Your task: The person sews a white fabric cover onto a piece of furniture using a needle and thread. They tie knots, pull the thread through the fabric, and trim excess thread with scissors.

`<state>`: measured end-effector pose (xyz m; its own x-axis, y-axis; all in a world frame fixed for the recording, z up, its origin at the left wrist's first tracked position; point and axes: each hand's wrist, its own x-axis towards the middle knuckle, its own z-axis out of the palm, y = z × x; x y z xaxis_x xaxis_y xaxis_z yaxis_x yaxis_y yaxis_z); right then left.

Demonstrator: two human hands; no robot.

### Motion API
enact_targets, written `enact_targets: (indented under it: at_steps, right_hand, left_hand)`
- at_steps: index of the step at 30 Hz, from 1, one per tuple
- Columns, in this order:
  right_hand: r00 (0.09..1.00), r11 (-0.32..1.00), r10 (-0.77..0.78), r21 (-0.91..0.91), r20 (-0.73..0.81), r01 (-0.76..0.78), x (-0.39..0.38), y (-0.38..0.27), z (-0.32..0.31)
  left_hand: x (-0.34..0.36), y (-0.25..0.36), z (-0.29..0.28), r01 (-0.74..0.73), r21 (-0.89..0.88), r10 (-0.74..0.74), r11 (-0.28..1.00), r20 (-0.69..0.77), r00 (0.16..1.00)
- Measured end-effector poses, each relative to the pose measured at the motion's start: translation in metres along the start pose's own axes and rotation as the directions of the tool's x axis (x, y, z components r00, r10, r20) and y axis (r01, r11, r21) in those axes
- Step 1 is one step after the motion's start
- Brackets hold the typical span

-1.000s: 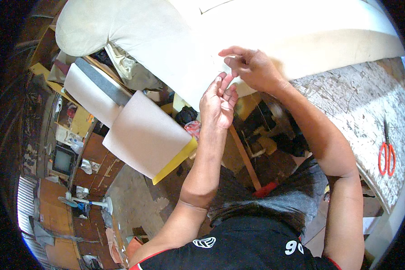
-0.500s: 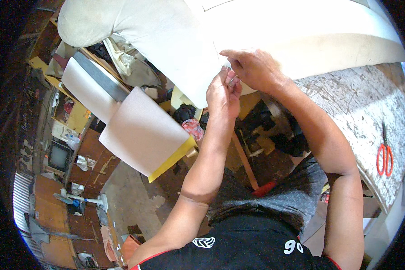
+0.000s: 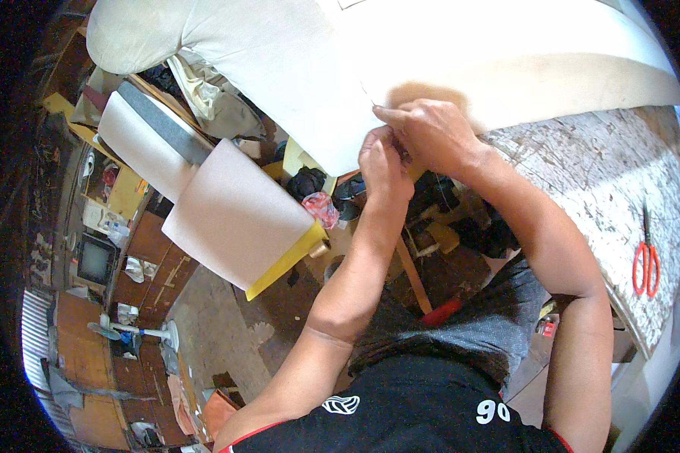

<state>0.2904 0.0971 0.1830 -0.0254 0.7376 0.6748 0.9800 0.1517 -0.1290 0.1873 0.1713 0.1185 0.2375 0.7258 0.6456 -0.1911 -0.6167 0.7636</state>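
A large white padded upholstery piece (image 3: 272,75) spans the top. At its lower edge my left hand (image 3: 385,162) has its fingers curled together; what they hold is too small and hidden to make out. My right hand (image 3: 434,136) overlaps it from the right, index finger reaching left onto the white fabric and the other fingers bent in against the left fingertips; their contents are hidden. A thin dark line, possibly thread, runs on the fabric just above that index finger.
Red-handled scissors (image 3: 646,264) lie on a scratched worktable (image 3: 582,166) at right. Pale padded panels (image 3: 230,211) with yellow edging lean at left, near a pink crumpled bag (image 3: 319,209). A white fan (image 3: 143,332) and wooden cabinets (image 3: 83,355) stand lower left.
My left hand has moved up and right and closed its fingers. My right hand has shifted slightly down and right, so the two now meet at the fabric's edge.
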Motion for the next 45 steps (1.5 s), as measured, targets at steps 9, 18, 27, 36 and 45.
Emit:
enact_targets:
  at_steps: [9, 18, 27, 36, 45]
  right_hand:
    - [0.996, 0.98, 0.032, 0.194, 0.083, -0.048, -0.052, 0.01, -0.018]
    - [0.985, 0.926, 0.157, 0.357, -0.07, -0.122, -0.097, 0.021, 0.01]
    - [0.911, 0.656, 0.412, 0.697, -0.01, -0.289, -0.115, 0.026, 0.001]
    - [0.759, 0.3, 0.624, 0.84, 0.186, -0.452, -0.151, -0.014, -0.003]
    - [0.966, 0.89, 0.144, 0.455, -0.213, -0.033, -0.169, -0.094, 0.004]
  left_hand:
    - [0.008, 0.023, -0.007, 0.53, -0.189, -0.528, 0.827, 0.061, 0.847]
    - [0.011, 0.02, -0.024, 0.047, 0.647, -0.155, 0.761, 0.111, 0.982]
    - [-0.117, -0.01, -0.073, -0.057, 0.703, -0.331, 0.709, 0.403, 0.853]
    - [-0.133, 0.062, -0.116, -0.032, 0.588, -0.306, 0.809, 0.466, 0.83]
    - [-0.144, 0.091, -0.136, -0.156, 0.635, -0.476, 0.757, 0.698, 0.535]
